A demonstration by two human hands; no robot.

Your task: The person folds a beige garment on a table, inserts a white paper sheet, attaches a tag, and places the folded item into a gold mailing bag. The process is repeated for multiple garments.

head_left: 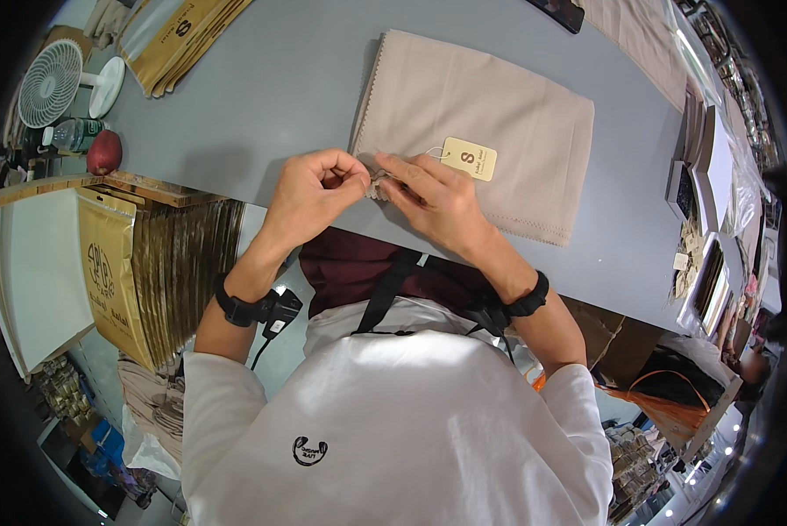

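Observation:
A folded beige cloth (498, 85) with stitched, scalloped edges lies on the grey tabletop (236, 125). At its near left corner my left hand (321, 187) pinches something small between thumb and index finger, most likely the tag's string; the fingers hide it. My right hand (436, 197) grips the gathered corner of the cloth, its fingertips a little right of my left hand's. A cream paper hang tag (470, 159) with print lies flat on the cloth beyond my right hand, and its thin white string loops toward my right fingers.
Gold packaging bags (183, 39) lie at the far left. A white fan (50, 84), a plastic bottle (78, 135) and a dark red object (104, 152) stand at the left edge. More bags (114, 263) fill a lower shelf. A bunch of tags (689, 260) lies right, near white boxes (709, 171).

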